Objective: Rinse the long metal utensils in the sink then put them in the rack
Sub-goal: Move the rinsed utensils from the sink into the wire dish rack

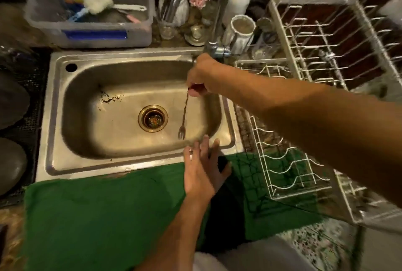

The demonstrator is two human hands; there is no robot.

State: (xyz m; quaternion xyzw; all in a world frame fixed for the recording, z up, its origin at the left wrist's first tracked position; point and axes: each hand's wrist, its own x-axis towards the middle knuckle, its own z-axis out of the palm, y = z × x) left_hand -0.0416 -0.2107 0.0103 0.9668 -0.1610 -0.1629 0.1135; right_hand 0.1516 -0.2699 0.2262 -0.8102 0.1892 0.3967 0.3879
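My right hand (202, 77) is over the right side of the steel sink (54, 105), fingers pinched on the top of a long thin metal fork (183, 116). The fork hangs with its small prongs down, just right of the brass drain (153, 118). My left hand (202, 168) hovers at the sink's front right rim with fingers spread and nothing in it. The white wire rack (289, 175) stands to the right of the sink, under my right forearm. The tap (217, 49) rises behind my right hand; no water stream shows.
A green cloth (97, 209) covers the counter in front of the sink. A plastic tub (87, 7) with brushes sits at the back left. Cups, a white bottle and a jar of utensils crowd the ledge behind the tap. Dark crumbs lie in the basin's left part.
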